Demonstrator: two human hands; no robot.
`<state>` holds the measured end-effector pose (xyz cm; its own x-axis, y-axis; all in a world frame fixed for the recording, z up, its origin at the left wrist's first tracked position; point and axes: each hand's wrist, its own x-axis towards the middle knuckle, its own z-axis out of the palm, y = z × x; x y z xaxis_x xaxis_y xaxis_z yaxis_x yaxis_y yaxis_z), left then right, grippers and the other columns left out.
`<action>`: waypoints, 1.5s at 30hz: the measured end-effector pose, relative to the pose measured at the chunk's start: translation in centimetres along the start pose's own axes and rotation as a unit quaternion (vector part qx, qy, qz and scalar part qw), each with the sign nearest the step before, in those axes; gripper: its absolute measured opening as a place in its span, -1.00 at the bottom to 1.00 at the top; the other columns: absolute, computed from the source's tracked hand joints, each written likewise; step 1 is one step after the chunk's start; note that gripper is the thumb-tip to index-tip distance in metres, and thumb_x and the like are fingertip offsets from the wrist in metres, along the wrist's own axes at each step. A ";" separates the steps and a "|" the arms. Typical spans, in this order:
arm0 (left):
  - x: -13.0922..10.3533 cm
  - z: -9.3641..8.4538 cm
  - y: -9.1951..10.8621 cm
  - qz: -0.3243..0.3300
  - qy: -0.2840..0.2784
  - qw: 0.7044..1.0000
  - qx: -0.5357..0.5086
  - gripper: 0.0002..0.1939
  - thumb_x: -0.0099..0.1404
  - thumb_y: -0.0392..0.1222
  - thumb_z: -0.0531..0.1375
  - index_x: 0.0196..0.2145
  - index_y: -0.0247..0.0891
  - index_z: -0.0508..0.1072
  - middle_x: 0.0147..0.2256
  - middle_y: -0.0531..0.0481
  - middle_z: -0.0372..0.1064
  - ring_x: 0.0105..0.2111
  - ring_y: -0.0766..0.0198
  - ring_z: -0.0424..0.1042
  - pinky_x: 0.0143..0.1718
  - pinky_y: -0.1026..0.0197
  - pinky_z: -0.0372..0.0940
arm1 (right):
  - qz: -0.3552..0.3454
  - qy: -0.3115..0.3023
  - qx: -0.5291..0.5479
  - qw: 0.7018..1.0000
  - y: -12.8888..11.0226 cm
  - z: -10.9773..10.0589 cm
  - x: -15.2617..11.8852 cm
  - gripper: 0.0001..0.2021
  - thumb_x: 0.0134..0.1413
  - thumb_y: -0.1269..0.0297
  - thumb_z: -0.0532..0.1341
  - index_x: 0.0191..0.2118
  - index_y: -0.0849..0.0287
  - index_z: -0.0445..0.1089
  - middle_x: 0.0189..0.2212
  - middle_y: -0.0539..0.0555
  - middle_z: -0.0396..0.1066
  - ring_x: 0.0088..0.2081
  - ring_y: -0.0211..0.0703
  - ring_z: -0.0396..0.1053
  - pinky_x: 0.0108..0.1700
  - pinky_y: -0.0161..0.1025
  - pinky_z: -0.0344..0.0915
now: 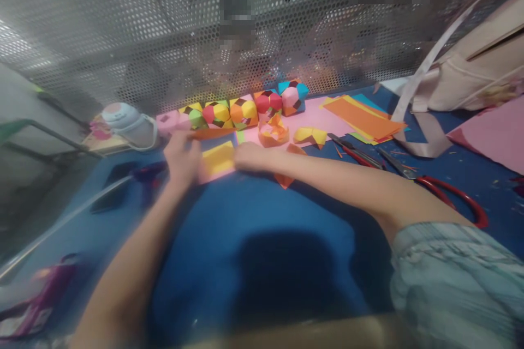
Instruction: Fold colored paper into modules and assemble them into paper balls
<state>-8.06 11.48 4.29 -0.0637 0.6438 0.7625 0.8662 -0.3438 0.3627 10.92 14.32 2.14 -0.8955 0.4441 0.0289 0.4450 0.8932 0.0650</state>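
Note:
Both hands reach to the far part of a blue table point(213, 240). My left hand point(182, 158) is blurred at the left edge of a yellow paper point(219, 158) lying on pink paper. At its right edge rests my right hand point(250, 157), curled; whether either hand grips the paper cannot be made out. Behind them stands a row of colourful folded-paper balls point(243, 113). An orange folded piece point(273, 131) and a yellow folded piece point(310, 136) lie right of the hands.
Orange paper strips point(360, 120), scissors with red handles point(444, 191) and a beige bag point(483, 60) are at the right. A white bottle point(129, 125), a dark phone point(113, 188) and a glue gun point(151, 177) are at the left. Perforated metal point(164, 27) stands behind.

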 end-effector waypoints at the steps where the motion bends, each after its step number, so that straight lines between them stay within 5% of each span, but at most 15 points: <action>1: 0.0 0.0 0.0 -0.005 -0.001 1.000 0.003 -0.88 0.10 -0.33 0.07 -0.42 -0.26 0.40 -0.40 -0.02 0.43 -0.33 0.24 0.42 -0.21 0.20 0.28 | 0.002 0.011 -0.002 1.000 -0.2 -0.1 0.0 -0.76 0.15 0.52 0.04 -0.24 0.36 0.47 -0.33 0.29 0.49 -0.23 0.01 0.42 -0.25 -0.15 0.23; 8: 0.2 -0.8 -0.3 0.023 -0.016 0.999 0.023 -0.83 0.14 -0.29 0.04 -0.38 -0.27 0.43 -0.35 -0.08 0.45 -0.29 0.20 0.43 -0.17 0.16 0.29 | -0.028 0.102 -0.018 0.994 -2.2 -1.8 -2.0 -0.75 0.23 0.49 0.00 -0.18 0.35 0.43 -0.24 0.27 0.46 -0.15 -0.03 0.32 -0.18 -0.14 0.20; 11: 0.5 -0.9 -0.9 0.050 -0.156 0.985 0.048 -0.81 0.10 -0.27 0.05 -0.39 -0.25 0.46 -0.30 -0.10 0.47 -0.25 0.15 0.44 -0.18 0.15 0.30 | -0.096 0.172 -0.041 0.980 -3.0 -2.1 -6.3 -0.74 0.25 0.50 -0.02 -0.30 0.30 0.42 -0.35 0.19 0.45 -0.27 -0.09 0.29 -0.26 -0.17 0.18; 15: 1.0 -1.0 -0.5 0.063 -0.416 0.905 0.072 -0.87 0.01 -0.19 0.14 -0.55 -0.21 0.48 -0.36 -0.09 0.49 -0.27 0.08 0.47 -0.20 0.11 0.31 | -0.068 0.255 0.009 0.964 -4.2 -2.2 -13.9 -0.75 0.23 0.46 0.00 -0.36 0.28 0.41 -0.32 0.20 0.47 -0.31 -0.11 0.31 -0.27 -0.17 0.21; 18: 0.8 -1.6 2.0 0.015 -0.443 0.896 -0.016 -0.81 0.01 -0.06 0.19 -0.51 -0.21 0.53 -0.32 -0.09 0.51 -0.17 0.01 0.45 -0.07 0.04 0.28 | 0.055 0.285 0.173 0.941 -5.4 -2.4 -18.2 -0.79 0.21 0.40 0.04 -0.32 0.25 0.41 -0.37 0.16 0.48 -0.30 -0.13 0.35 -0.22 -0.18 0.27; 21: -0.2 -2.6 6.0 -0.040 -0.442 0.888 -0.118 -0.61 0.19 0.11 0.09 -0.24 -0.17 0.56 -0.17 -0.05 0.51 -0.11 0.09 0.43 -0.03 0.09 0.28 | 0.223 0.211 0.415 0.856 -6.4 -2.8 -20.1 -0.86 0.11 0.31 0.12 -0.39 0.21 0.39 -0.42 0.08 0.46 -0.39 -0.19 0.36 -0.31 -0.25 0.28; 23: -1.3 -3.0 8.7 -0.144 -0.479 0.830 -0.247 -0.50 0.22 0.20 0.07 -0.20 -0.26 0.55 -0.19 -0.12 0.50 -0.16 0.10 0.45 -0.10 0.11 0.32 | 0.290 0.145 0.545 0.773 -6.8 -3.0 -20.3 -0.86 0.00 0.24 0.18 -0.45 0.19 0.37 -0.50 0.02 0.43 -0.46 -0.24 0.34 -0.37 -0.28 0.26; 26: -3.2 -2.9 11.1 -0.198 -0.494 0.790 -0.303 -0.51 0.17 0.20 0.15 -0.18 -0.26 0.53 -0.30 -0.09 0.48 -0.29 0.19 0.43 -0.28 0.19 0.32 | 0.324 0.098 0.652 0.679 -6.9 -2.9 -20.0 -0.85 -0.14 0.22 0.21 -0.51 0.19 0.33 -0.57 -0.01 0.39 -0.49 -0.26 0.31 -0.39 -0.29 0.24; 29: -4.9 -2.2 11.6 -0.194 -0.522 0.772 -0.308 -0.68 0.15 0.06 0.22 -0.27 -0.23 0.53 -0.35 0.01 0.46 -0.37 0.29 0.39 -0.36 0.27 0.26 | 0.334 0.089 0.688 0.638 -6.7 -2.6 -19.8 -0.86 -0.20 0.24 0.22 -0.54 0.19 0.31 -0.59 -0.02 0.37 -0.51 -0.28 0.29 -0.39 -0.30 0.22; 34: -6.5 -1.2 12.2 -0.216 -0.489 0.787 -0.306 -0.78 0.21 -0.04 0.18 -0.35 -0.25 0.49 -0.37 0.02 0.45 -0.41 0.30 0.39 -0.41 0.26 0.24 | 0.324 0.147 0.687 0.634 -6.4 -2.4 -20.1 -0.79 -0.11 0.14 0.23 -0.45 0.19 0.34 -0.53 -0.03 0.35 -0.47 -0.29 0.29 -0.37 -0.29 0.24; 38: -7.1 -1.2 12.9 -0.183 -0.456 0.814 -0.310 -0.78 0.22 -0.06 0.16 -0.31 -0.25 0.48 -0.32 -0.02 0.47 -0.32 0.24 0.42 -0.31 0.19 0.31 | 0.336 0.158 0.629 0.683 -6.5 -2.4 -20.3 -0.79 -0.13 0.18 0.28 -0.35 0.19 0.38 -0.44 0.00 0.42 -0.43 -0.24 0.33 -0.37 -0.28 0.26; 45: -8.7 -0.4 12.5 -0.132 -0.503 0.774 -0.361 -0.66 0.21 -0.21 0.17 -0.04 -0.27 0.38 -0.11 -0.12 0.46 -0.16 0.17 0.46 -0.16 0.13 0.36 | 0.395 0.185 0.550 0.713 -6.4 -1.5 -20.8 -0.83 -0.10 0.18 0.22 -0.44 0.19 0.39 -0.52 -0.02 0.40 -0.50 -0.27 0.29 -0.45 -0.32 0.24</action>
<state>3.12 1.34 2.41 0.5414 0.8385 -0.0609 0.3634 -0.1681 0.9163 26.67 -0.70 2.63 -0.2141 0.9715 -0.1021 0.3621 -0.0182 -0.9320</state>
